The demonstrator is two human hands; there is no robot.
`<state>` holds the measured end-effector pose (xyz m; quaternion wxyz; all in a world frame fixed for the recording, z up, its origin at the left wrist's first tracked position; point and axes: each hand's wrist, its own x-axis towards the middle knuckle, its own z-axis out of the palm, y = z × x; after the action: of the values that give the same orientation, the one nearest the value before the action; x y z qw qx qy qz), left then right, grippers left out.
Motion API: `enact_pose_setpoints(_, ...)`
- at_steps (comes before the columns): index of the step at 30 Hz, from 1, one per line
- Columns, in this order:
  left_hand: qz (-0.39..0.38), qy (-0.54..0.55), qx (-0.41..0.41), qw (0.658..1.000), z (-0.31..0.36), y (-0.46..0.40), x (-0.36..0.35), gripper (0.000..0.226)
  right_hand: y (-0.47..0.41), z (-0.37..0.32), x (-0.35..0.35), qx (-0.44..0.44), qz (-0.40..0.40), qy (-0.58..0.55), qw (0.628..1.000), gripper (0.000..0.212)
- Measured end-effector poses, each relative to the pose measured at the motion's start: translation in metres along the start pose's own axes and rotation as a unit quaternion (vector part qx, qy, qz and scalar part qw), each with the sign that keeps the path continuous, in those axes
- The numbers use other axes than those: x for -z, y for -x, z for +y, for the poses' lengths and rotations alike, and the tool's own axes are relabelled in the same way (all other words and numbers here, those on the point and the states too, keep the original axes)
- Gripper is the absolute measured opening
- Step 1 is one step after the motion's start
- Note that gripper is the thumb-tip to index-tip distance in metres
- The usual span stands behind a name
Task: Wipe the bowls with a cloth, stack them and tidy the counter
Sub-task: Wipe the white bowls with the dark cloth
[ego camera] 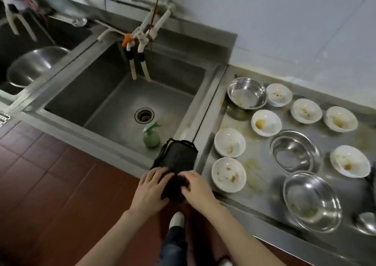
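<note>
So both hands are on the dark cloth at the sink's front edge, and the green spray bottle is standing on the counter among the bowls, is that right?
Not quite. The head view shows the green spray bottle standing inside the sink, near its front right corner, not on the counter among the bowls. The rest holds: the left hand and right hand are both on the dark cloth at the sink's front edge.

I see the sink [114, 95] filling the middle of the frame, with a spray bottle [151, 135] in its lower right corner and the taps [138, 42] hanging in at its top edge. A cloth [176, 164] drapes over the sink's lower right rim, my left hand [151, 188] and right hand [196, 190] on its near end. To the right, the counter [262, 194] carries ceramic bowls [228, 174] and steel bowls [312, 200]; another steel bowl [32, 64] sits in a second basin at far left.
</note>
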<state>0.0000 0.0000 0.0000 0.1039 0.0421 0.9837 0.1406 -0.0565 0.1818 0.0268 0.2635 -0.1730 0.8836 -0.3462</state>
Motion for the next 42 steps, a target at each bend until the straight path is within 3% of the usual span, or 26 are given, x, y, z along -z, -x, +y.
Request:
enact_pose_setpoints(3, -0.022, -0.041, -0.052, 0.998, -0.018, -0.006, -0.002, 0.097, -0.017, -0.003, -0.007, 0.018, 0.002, 0.09, 0.996, 0.058)
enact_pose_setpoints(8, -0.013, -0.044, -0.089, 0.995, -0.029, -0.015, 0.004, 0.085, -0.012, 0.007, -0.025, 0.02, -0.019, 0.175, 0.984, 0.089)
enact_pose_setpoints(10, 0.006, -0.02, -0.113, 0.993, -0.038, -0.018, 0.007, 0.075, -0.008, 0.013, -0.03, 0.026, -0.016, 0.196, 0.98, 0.099)
enact_pose_setpoints(12, 0.041, 0.005, -0.126, 0.991, -0.04, -0.021, 0.013, 0.05, -0.001, 0.013, -0.032, 0.025, -0.02, 0.203, 0.979, 0.103)
enact_pose_setpoints(14, 0.087, 0.018, -0.12, 0.989, -0.035, -0.025, 0.021, 0.021, 0.003, 0.009, -0.033, 0.021, -0.004, 0.182, 0.983, 0.098)
enact_pose_setpoints(18, 0.101, 0.13, -0.095, 0.982, -0.012, -0.031, 0.04, 0.027, 0.008, -0.002, -0.026, 0.02, 0.125, 0.032, 0.991, 0.065)
enact_pose_setpoints(23, 0.124, 0.233, -0.058, 0.963, 0.018, -0.029, 0.072, 0.025, 0.03, -0.011, 0.018, 0.002, 0.256, -0.098, 0.962, 0.036)
enact_pose_setpoints(27, 0.126, 0.307, -0.052, 0.942, 0.056, -0.026, 0.093, 0.014, 0.064, -0.022, 0.057, 0.008, 0.272, -0.207, 0.94, 0.009)
enact_pose_setpoints(30, 0.107, 0.39, -0.014, 0.914, 0.094, -0.018, 0.098, 0.015, 0.096, -0.023, 0.073, 0.012, 0.249, -0.326, 0.912, 0.008)
enact_pose_setpoints(33, 0.091, 0.445, 0.013, 0.891, 0.13, -0.004, 0.089, 0.018, 0.123, -0.007, 0.073, 0.013, 0.222, -0.299, 0.928, 0.022)
enact_pose_setpoints(35, 0.063, 0.462, 0.025, 0.884, 0.146, 0.003, 0.076, 0.022, 0.137, 0.011, 0.07, -0.003, 0.252, -0.242, 0.937, 0.024)
enact_pose_setpoints(38, 0.027, 0.46, 0.047, 0.886, 0.161, 0.007, 0.054, 0.014, 0.158, 0.038, 0.07, -0.04, 0.31, -0.194, 0.93, 0.023)
enact_pose_setpoints(42, 0.014, 0.467, 0.138, 0.873, 0.162, -0.011, 0.029, 0.005, 0.179, 0.063, 0.072, -0.096, 0.374, -0.173, 0.906, 0.023)
